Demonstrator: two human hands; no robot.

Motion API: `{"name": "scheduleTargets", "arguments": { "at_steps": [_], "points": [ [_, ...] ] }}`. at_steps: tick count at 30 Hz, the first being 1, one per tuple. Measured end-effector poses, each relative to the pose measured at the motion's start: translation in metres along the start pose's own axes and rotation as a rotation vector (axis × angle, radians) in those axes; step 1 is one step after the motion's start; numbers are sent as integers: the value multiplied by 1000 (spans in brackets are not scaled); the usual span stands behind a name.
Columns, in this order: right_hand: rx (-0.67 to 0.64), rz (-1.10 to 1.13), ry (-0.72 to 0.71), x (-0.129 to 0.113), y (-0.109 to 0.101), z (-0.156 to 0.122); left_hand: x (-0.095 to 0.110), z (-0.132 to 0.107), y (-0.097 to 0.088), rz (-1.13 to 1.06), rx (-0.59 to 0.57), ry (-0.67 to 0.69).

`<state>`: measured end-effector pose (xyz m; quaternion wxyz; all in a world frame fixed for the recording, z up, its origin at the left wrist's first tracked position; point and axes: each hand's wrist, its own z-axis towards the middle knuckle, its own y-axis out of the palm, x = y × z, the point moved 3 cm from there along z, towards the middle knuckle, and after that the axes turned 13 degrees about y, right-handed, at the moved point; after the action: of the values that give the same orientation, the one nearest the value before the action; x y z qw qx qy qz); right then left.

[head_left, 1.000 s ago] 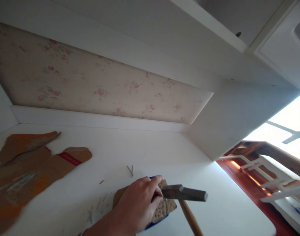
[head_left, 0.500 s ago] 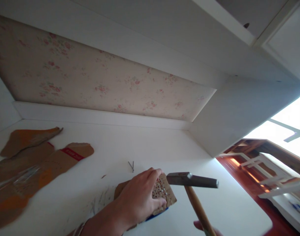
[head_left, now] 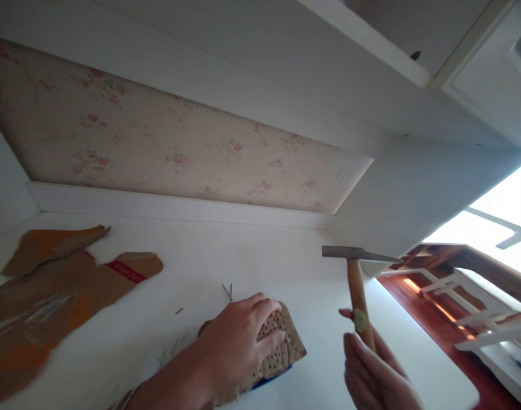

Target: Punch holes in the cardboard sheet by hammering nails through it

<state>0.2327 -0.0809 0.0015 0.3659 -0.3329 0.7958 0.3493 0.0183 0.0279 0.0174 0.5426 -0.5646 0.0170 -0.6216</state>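
Observation:
My left hand (head_left: 238,341) lies on a brown piece of cardboard (head_left: 283,347) full of small holes, fingers pressed down on it. A blue thing (head_left: 274,377) shows under the cardboard's near edge. My right hand (head_left: 377,373) is wrapped round the wooden handle of a hammer (head_left: 357,285). The hammer stands raised and upright, its metal head up and to the right of the cardboard, clear of it. Two thin nails (head_left: 228,292) lie on the white surface just behind my left hand.
Torn brown and orange cardboard pieces (head_left: 68,290) lie at the left on the white surface (head_left: 192,267). A floral-papered wall (head_left: 158,148) stands behind, with white cabinetry (head_left: 414,193) at the right. White wooden frames (head_left: 486,319) and a red floor show at lower right.
The hammer has swung up and to the right, from touching the holed cardboard to standing raised above it. My right hand has come into view. My left hand has stayed on the cardboard.

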Motion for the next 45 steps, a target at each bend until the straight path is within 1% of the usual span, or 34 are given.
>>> {"name": "scheduleTargets", "arguments": {
  "at_steps": [2,3,4,6,7,9,11,13,18,20,22,29,31,33,36,38,40,42,44,45],
  "points": [
    [-136,19,-21,-2,18,29,-5,4,-17,104,-4,21],
    [-183,10,-28,-1,25,46,-11,5,-27,156,3,13],
    [-211,8,-37,2,30,62,-20,5,-36,202,13,-16],
    [-258,18,-21,10,37,93,-44,2,-52,269,8,-121],
    [-270,23,-12,15,40,106,-56,-1,-57,295,-7,-157],
    [-289,35,13,25,44,126,-77,-6,-60,347,-73,-177],
    [-309,42,42,33,46,138,-92,-10,-55,366,-116,-162],
    [-330,46,66,36,46,142,-102,-12,-43,364,-143,-120],
    [-343,31,109,38,39,139,-118,-8,-12,412,-209,6],
    [-339,17,116,39,38,138,-124,-7,-4,435,-228,38],
    [-338,3,121,39,38,138,-127,-7,0,453,-242,56],
    [-336,-34,126,38,41,133,-125,-8,2,491,-283,93],
    [-327,-42,120,38,42,131,-125,-8,2,487,-279,91],
    [-315,-49,112,38,43,129,-125,-8,-1,474,-231,67],
    [-308,-61,102,38,44,128,-121,-7,-12,415,-90,37],
    [-316,-70,93,37,46,126,-112,-6,-23,353,-6,39],
    [-331,-80,83,36,47,124,-99,-3,-37,290,59,38],
    [-350,-90,77,36,47,120,-83,0,-51,237,119,7],
    [-373,-100,76,35,46,115,-64,1,-62,194,160,-46],
    [-390,-107,78,35,46,112,-54,1,-66,168,162,-71]
  ]
}}
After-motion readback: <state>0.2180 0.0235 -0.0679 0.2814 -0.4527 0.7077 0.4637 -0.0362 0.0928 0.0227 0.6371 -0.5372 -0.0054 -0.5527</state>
